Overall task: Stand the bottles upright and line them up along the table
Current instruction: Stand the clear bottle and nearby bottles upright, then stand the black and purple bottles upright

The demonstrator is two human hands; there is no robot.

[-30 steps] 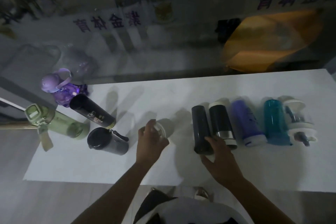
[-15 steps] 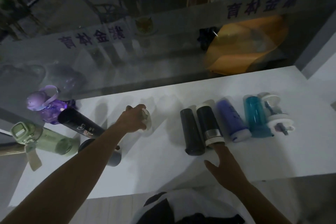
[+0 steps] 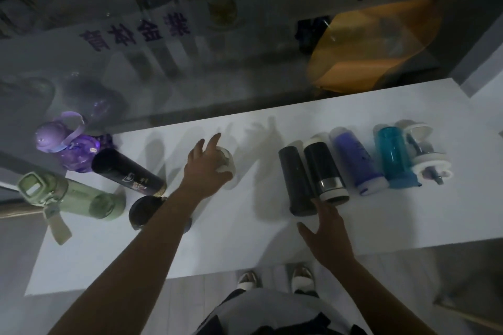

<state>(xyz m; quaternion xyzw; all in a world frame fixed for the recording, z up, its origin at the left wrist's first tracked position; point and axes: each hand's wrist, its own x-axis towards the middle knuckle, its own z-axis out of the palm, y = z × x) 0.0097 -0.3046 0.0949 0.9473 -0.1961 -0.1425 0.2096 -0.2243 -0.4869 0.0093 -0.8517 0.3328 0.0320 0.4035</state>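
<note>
A pale bottle [image 3: 225, 163] is being held upright by the left hand [image 3: 206, 168], fingers loosely wrapped round its top, mid-table [image 3: 245, 247], probably to extend the row toward the right edge. The right hand [image 3: 326, 234] is kept open and empty near the front edge.

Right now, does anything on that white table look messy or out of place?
Yes. The cluster at the table's left end looks jumbled: the green bottle and the black flask seem to lie tipped at different angles beside the purple bottle. The five on the right, from the dark bottle across, sit in a neat row.
</note>
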